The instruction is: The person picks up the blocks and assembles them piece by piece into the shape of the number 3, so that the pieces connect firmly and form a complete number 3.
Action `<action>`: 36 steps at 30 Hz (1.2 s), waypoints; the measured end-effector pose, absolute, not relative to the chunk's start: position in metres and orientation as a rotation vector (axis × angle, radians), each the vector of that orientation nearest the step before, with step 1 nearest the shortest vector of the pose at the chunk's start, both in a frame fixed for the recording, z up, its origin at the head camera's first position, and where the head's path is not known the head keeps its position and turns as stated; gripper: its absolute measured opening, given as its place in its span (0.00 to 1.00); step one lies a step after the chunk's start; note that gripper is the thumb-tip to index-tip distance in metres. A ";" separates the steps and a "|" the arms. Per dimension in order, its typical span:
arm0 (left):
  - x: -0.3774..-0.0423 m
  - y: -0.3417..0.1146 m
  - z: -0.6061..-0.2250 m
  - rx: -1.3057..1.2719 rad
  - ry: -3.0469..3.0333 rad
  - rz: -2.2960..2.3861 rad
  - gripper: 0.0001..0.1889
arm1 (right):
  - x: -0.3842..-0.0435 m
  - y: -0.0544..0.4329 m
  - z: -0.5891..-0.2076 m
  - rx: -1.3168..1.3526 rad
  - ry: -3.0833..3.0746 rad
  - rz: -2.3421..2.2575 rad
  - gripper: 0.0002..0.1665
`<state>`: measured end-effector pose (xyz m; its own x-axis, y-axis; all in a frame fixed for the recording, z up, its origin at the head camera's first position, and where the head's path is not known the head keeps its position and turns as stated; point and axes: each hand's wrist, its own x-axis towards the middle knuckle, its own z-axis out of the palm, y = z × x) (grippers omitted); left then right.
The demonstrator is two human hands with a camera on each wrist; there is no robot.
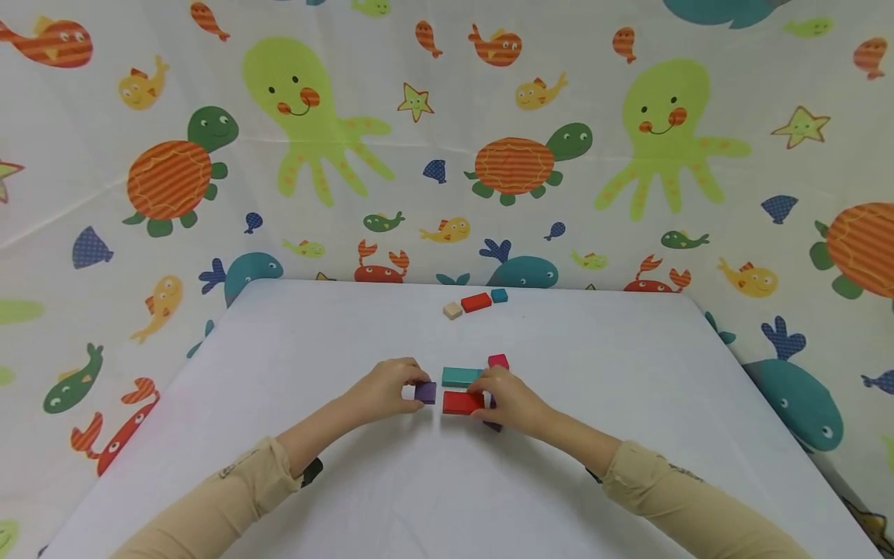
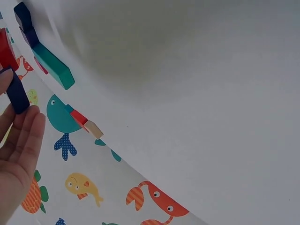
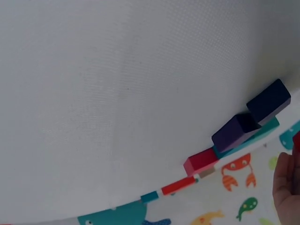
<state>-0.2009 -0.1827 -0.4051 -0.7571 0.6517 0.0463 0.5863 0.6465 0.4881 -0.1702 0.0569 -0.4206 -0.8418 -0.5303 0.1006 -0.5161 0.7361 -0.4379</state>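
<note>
Between thumb and fingers, my left hand (image 1: 386, 390) pinches a small purple block (image 1: 425, 393), also visible in the left wrist view (image 2: 18, 93). Just to its right, my right hand (image 1: 513, 400) grips the right end of a red block (image 1: 461, 403). Only an edge of that red block (image 3: 296, 140) shows in the right wrist view. A long teal block (image 1: 461, 377) lies behind it, partly covered by the right fingers. Two dark purple blocks (image 3: 234, 132) sit near the teal one, mostly hidden by the right hand in the head view. A pinkish-red block (image 1: 498, 361) lies beyond them.
Farther back on the white table (image 1: 335, 334) lie a beige block (image 1: 452, 310), a red block (image 1: 476, 303) and a small blue block (image 1: 499, 296). Behind the table hangs a cloth (image 1: 433, 217) printed with sea animals.
</note>
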 end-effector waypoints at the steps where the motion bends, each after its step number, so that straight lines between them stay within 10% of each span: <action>1: -0.202 -0.183 -0.406 1.029 2.731 0.734 0.15 | -0.170 0.056 -0.422 -0.882 2.898 -0.706 0.19; 36: -0.206 -0.185 -0.411 1.052 2.655 0.702 0.16 | -0.163 0.051 -0.442 -1.044 2.913 -0.478 0.23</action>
<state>-0.2056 -0.1854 -0.4107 -0.7265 0.6871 -0.0112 0.5918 0.6339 0.4980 -0.1625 0.0514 -0.4423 -0.7777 -0.6218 0.0924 -0.6188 0.7311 -0.2874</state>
